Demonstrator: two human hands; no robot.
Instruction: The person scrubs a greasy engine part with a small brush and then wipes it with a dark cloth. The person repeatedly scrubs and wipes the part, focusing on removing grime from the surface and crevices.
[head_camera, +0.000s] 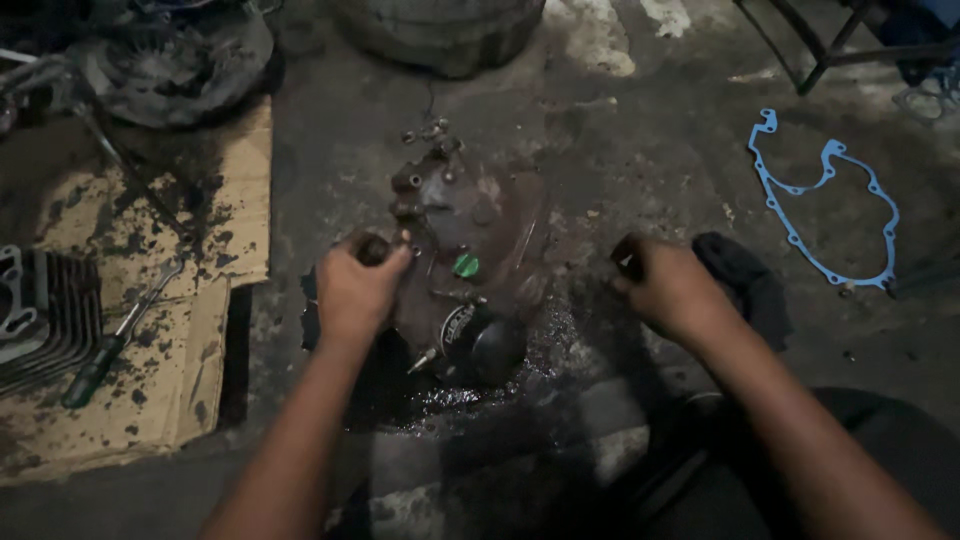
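Observation:
A dirty engine cover (470, 250) lies on the oily floor, with a green cap (465, 265) on it and several bolts by its top edge. My left hand (355, 290) is closed on a small dark part at the cover's left edge. My right hand (670, 290) is to the right of the cover, closed around a small dark object with a pale spot. What these two objects are is too dim to tell.
A blue gasket (825, 205) lies at right. A black rag (745, 285) sits by my right hand. Stained cardboard (215, 230) at left holds a ratchet wrench (120, 335) and a finned cylinder (45, 310). An oil puddle (450, 400) spreads below the cover.

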